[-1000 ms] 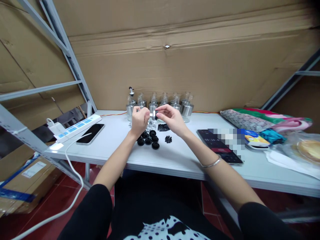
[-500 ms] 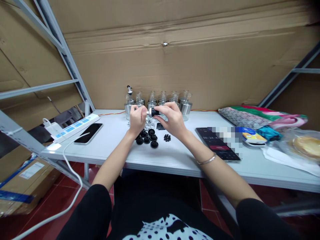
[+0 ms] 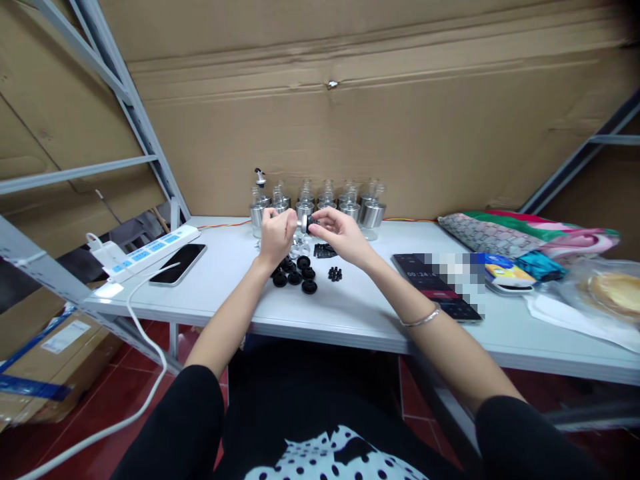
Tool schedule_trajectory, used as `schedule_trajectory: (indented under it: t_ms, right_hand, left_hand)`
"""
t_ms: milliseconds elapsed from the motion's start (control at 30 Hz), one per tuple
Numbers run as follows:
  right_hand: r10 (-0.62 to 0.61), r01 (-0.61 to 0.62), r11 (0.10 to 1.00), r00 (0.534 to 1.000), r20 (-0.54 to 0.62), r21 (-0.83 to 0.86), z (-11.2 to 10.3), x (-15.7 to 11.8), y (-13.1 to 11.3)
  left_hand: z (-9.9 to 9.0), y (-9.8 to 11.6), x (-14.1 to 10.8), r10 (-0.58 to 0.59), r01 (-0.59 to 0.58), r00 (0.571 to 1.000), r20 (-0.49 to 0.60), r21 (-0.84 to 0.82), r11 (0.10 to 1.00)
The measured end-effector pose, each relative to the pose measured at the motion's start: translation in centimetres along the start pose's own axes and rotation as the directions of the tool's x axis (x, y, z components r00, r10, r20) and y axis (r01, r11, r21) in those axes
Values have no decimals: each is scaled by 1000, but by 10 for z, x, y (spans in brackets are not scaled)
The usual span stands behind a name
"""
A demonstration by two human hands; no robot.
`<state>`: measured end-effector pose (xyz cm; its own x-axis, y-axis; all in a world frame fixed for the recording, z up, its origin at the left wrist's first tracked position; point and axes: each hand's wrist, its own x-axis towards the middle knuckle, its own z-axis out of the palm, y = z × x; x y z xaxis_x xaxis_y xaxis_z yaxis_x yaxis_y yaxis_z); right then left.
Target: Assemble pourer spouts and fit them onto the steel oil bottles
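Observation:
My left hand (image 3: 278,235) is closed round the silvery end of a small pourer-like piece (image 3: 305,225). My right hand (image 3: 342,235) pinches the black end of the same piece, and the two hands nearly meet above the white table. Beneath them lie several black round caps (image 3: 309,287), some clear or silvery parts (image 3: 301,248), flat black strips (image 3: 325,251) and small black plugs (image 3: 335,273). Behind my hands stand several glass bottles with metal sleeves (image 3: 373,212); the leftmost rear one carries a pourer (image 3: 260,177).
A phone (image 3: 179,265) and a power strip (image 3: 155,251) lie at the left. At the right are a larger device showing a timer (image 3: 435,287), a folded colourful cloth (image 3: 530,237) and bagged food (image 3: 613,290). Cardboard (image 3: 330,133) closes off the back.
My right hand has shifted slightly, its fingers lower and flatter around the black end. My left hand keeps its hold, and the view has moved very slightly.

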<state>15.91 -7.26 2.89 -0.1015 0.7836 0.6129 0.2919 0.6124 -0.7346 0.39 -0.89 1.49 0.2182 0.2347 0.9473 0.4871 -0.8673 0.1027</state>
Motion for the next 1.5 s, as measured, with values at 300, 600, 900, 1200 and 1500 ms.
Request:
schedule_trajectory:
  t_ms: [300, 600, 900, 1200, 1500]
  right_hand:
    - [-375, 366, 807, 924, 75, -463, -8, -2, -2]
    - [-443, 389, 718, 895, 52, -577, -17, 0, -3]
    - [-417, 382, 684, 904, 97, -621, -14, 0, 1]
    - [-384, 369, 698, 916, 115, -613, -13, -1, 2]
    - [-324, 376, 784, 927, 191, -495, -9, 0, 11]
  left_hand:
    - [3, -1, 5, -288, 313, 948, 131, -242, 919]
    - [-1, -30, 5, -571, 564, 796, 202, 95, 820]
    - [5, -41, -9, -650, 458, 634, 418, 474, 752]
    - [7, -45, -12, -621, 419, 640, 452, 473, 775]
    - [9, -41, -14, -600, 377, 579, 552, 471, 797]
